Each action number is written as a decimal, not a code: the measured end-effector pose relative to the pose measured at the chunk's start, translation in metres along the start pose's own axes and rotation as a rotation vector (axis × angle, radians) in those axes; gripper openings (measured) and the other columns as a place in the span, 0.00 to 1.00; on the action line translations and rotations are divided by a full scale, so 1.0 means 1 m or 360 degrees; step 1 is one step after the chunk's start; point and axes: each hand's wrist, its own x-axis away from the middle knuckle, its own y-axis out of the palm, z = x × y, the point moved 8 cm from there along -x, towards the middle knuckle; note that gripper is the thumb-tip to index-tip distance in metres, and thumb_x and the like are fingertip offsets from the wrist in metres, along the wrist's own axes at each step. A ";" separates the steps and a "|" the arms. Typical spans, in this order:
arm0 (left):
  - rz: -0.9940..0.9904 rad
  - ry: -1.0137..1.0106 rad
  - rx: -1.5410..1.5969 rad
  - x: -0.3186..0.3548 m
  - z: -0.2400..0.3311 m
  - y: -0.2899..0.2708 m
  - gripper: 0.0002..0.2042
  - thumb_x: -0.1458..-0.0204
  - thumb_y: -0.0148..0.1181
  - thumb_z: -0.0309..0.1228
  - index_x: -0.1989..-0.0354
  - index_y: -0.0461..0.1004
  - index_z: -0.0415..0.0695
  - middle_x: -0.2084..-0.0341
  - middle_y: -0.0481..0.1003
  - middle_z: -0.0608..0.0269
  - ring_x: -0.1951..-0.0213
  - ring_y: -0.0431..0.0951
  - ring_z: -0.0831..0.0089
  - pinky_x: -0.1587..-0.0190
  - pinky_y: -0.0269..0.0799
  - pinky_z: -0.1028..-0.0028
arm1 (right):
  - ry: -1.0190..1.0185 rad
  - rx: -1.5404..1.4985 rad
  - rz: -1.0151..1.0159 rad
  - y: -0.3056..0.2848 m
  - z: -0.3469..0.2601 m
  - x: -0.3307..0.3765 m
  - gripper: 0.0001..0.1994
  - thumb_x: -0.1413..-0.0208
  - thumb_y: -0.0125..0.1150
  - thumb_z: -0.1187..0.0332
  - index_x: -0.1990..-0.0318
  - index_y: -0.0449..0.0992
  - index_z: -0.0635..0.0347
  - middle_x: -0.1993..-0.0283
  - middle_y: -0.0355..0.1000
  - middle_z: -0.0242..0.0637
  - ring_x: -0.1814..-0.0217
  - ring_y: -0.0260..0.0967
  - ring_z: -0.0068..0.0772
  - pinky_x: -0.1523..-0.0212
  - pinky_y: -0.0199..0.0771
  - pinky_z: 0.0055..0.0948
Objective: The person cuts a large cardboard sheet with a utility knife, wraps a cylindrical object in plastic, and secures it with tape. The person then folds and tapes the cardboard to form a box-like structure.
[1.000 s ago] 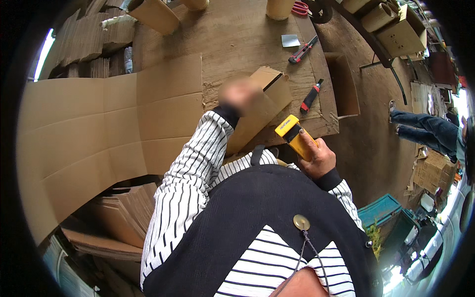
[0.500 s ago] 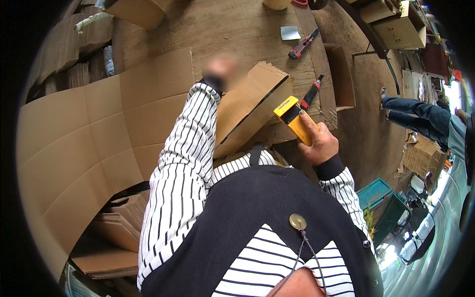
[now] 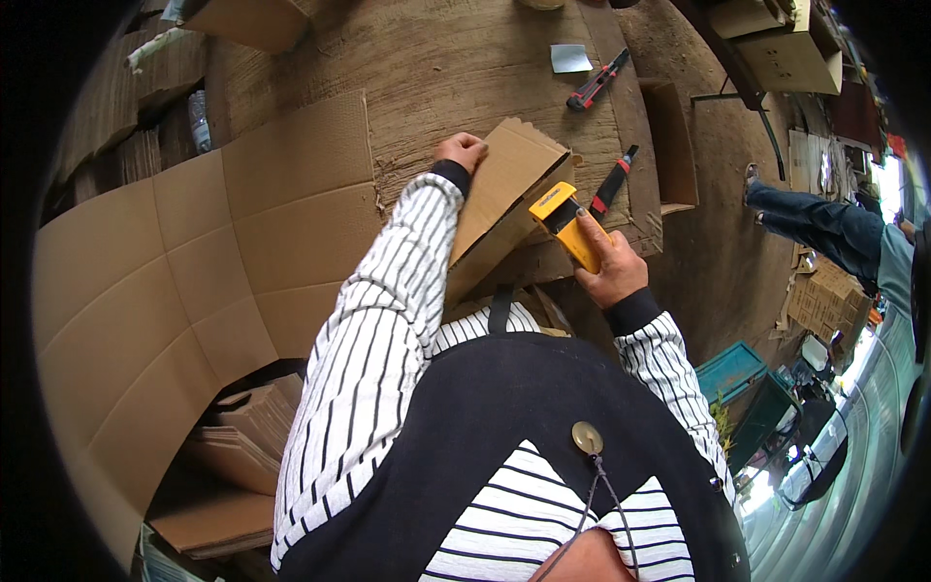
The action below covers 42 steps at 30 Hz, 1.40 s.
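A folded cardboard box [image 3: 512,175] stands tilted at the near edge of the wooden table, its far rim ragged. My left hand [image 3: 461,151] is closed at the box's far left edge, fingers curled against the cardboard. In my right hand [image 3: 616,272] is a yellow hand stapler [image 3: 574,233], thumb on top and fingers wrapped round its body. The stapler's head lies just right of the box, close to its side. Past it, a red-and-black utility knife [image 3: 613,184] rests on the table.
A second utility knife [image 3: 598,80] and a small pale paper [image 3: 570,58] lie farther off on the table [image 3: 427,58]. A large creased cardboard sheet [image 3: 194,252] spreads along the left. An open carton [image 3: 669,145] sits beyond the table's right edge. Another person's legs [image 3: 815,218] show at right.
My left hand has moved right and slightly nearer, onto the box's edge. The stapler and my right hand have shifted a little left, closer to the box.
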 end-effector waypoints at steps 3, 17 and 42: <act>0.0129 0.0294 -0.0716 0.031 0.057 0.008 0.12 0.56 0.66 0.34 0.66 0.78 0.41 0.66 0.76 0.59 0.62 0.76 0.67 0.57 0.72 0.68 | 0.0032 0.0014 -0.0008 0.015 0.009 -0.004 0.39 0.65 0.66 0.69 0.39 0.62 0.37 0.67 0.65 0.40 0.67 0.71 0.43 0.65 0.74 0.36; -0.0322 0.0677 -0.1071 0.054 0.059 0.034 0.24 0.41 0.39 0.46 0.44 0.62 0.43 0.43 0.62 0.53 0.41 0.59 0.55 0.39 0.53 0.61 | -0.0040 -0.0054 -0.0020 0.032 0.020 -0.010 0.40 0.64 0.65 0.70 0.37 0.59 0.35 0.64 0.65 0.41 0.65 0.70 0.45 0.63 0.74 0.37; -0.0151 0.0919 -0.1510 0.191 0.136 0.044 0.23 0.43 0.45 0.33 0.37 0.55 0.52 0.42 0.63 0.52 0.42 0.64 0.56 0.42 0.62 0.65 | -0.0184 0.0068 0.0077 0.003 0.059 0.049 0.35 0.60 0.65 0.63 0.40 0.63 0.30 0.68 0.66 0.42 0.70 0.71 0.43 0.68 0.74 0.36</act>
